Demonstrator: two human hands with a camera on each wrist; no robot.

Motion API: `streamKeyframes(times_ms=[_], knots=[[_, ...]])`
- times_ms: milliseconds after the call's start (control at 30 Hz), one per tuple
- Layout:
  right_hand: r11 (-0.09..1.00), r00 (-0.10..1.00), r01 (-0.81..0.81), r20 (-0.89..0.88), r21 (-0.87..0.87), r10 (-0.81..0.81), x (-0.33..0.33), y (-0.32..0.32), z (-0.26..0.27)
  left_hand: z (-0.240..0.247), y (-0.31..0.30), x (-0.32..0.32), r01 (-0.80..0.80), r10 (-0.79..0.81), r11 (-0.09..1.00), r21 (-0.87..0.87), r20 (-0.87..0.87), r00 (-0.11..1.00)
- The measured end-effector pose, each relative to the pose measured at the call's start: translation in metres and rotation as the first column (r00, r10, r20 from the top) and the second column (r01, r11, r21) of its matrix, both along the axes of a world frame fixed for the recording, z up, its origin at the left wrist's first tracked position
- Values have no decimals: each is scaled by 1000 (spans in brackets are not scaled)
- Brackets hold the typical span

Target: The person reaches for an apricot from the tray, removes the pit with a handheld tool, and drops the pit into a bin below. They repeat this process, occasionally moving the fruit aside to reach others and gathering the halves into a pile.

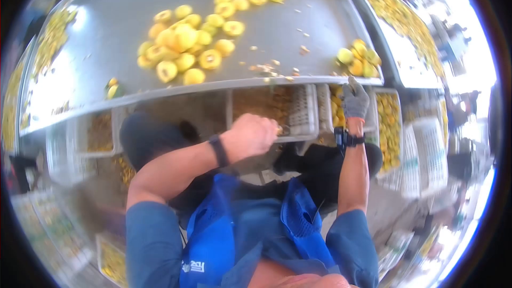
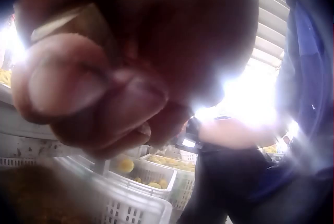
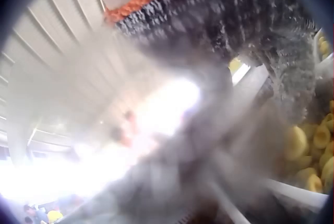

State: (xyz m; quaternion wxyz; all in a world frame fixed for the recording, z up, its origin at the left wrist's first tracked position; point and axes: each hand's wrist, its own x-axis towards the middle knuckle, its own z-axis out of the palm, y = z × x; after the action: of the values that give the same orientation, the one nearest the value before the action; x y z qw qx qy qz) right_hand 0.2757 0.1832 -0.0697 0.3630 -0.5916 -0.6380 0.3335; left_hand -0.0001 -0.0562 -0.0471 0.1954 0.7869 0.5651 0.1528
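My bare left hand (image 1: 250, 136), fingers curled, grips a pale, flat-sided handle (image 2: 78, 23) in front of my body. Its far end shows only as a small blur at the fingertips in the head view; I cannot tell what tool it is. My right hand (image 1: 356, 101) wears a grey knitted glove with an orange cuff. It reaches forward below the table's front edge, fingers extended, over a crate of yellow peach halves (image 1: 337, 108). In the right wrist view the glove (image 3: 224, 20) is partly blurred, with peach halves (image 3: 321, 135) beyond its fingers.
A pile of halved yellow peaches (image 1: 184, 48) lies on the metal table (image 1: 133, 0), with more at the back. A smaller pile (image 1: 360, 60) sits at the right corner. Pits and scraps (image 1: 269, 69) lie near the raised front edge. A white crate (image 1: 305, 109) stands below.
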Motion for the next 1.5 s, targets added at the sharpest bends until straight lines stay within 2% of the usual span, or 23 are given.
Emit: streamKeyframes(times_ms=[33,67,100,133,200,233,300,367,467,567,667,733,767,800,867,900,967,1033,1067,1167,1200,1300,1500], knots=[[998,996,-50,-78,-42,46,-39,-20,26,0,-1,-2,5,-5,1000,3,3,1000],[962,968,-250,40,106,247,-69,-23,29,-3,-1,-2,20,-20,1000,9,9,1000],[867,895,-442,180,231,409,-94,-21,30,-4,0,-1,43,-43,999,18,18,999],[719,786,-615,332,325,522,-121,-22,34,-3,1,-2,36,-37,999,4,44,998],[524,582,-809,487,266,652,-191,-42,54,-9,-1,-3,16,-16,1000,18,1,1000],[438,511,-860,410,264,756,-225,-40,37,-12,-2,-3,11,-10,1000,26,-22,1000],[265,364,-926,447,268,817,-281,-45,22,-14,-4,-7,19,-19,1000,0,-51,999],[94,230,-967,662,235,713,-322,-58,29,-18,-6,-13,23,-23,1000,-3,-44,999],[226,5,-951,723,-209,691,-361,-62,29,-13,-9,-20,-5,5,999,33,-16,1000],[233,-53,-927,719,-293,692,-362,-58,18,-7,-14,-25,-21,22,999,38,-20,1000],[282,231,-958,699,43,677,-332,-48,7,2,-15,-30,-28,28,1000,2,-8,1000],[484,438,-865,271,-133,857,-307,-56,41,6,-13,-33,-34,35,998,-50,14,999],[543,551,-804,37,-242,834,-294,-56,55,8,-10,-36,-41,43,996,-83,22,999],[567,585,-794,-24,-221,810,-279,-44,49,11,-7,-38,-45,48,992,-114,28,998],[532,577,-815,-415,-231,704,-245,-36,53,28,-1,-39,-183,199,968,-170,83,977],[513,534,-829,-591,-223,605,-227,-36,56,34,1,-39,-248,274,947,-204,106,956],[576,556,-795,-604,-188,570,-203,-50,75,33,5,-36,-340,361,932,-124,347,865],[641,588,-752,-592,-151,551,-185,-56,79,41,8,-36,-412,392,904,-116,611,688],[657,589,-751,-513,-63,624,-175,-62,84,32,13,-31,-412,336,907,-91,744,577],[755,722,-648,-231,102,652,-161,-69,71,52,14,-28,-226,496,865,-448,829,258],[772,744,-631,-223,78,630,-159,-78,75,53,15,-25,-213,504,861,-462,830,240],[808,743,-564,-319,173,588,-158,-87,59,52,21,-18,-183,521,851,-492,835,179],[787,863,-484,60,383,502,-161,-103,62,49,29,-8,-157,532,840,-519,846,47]])
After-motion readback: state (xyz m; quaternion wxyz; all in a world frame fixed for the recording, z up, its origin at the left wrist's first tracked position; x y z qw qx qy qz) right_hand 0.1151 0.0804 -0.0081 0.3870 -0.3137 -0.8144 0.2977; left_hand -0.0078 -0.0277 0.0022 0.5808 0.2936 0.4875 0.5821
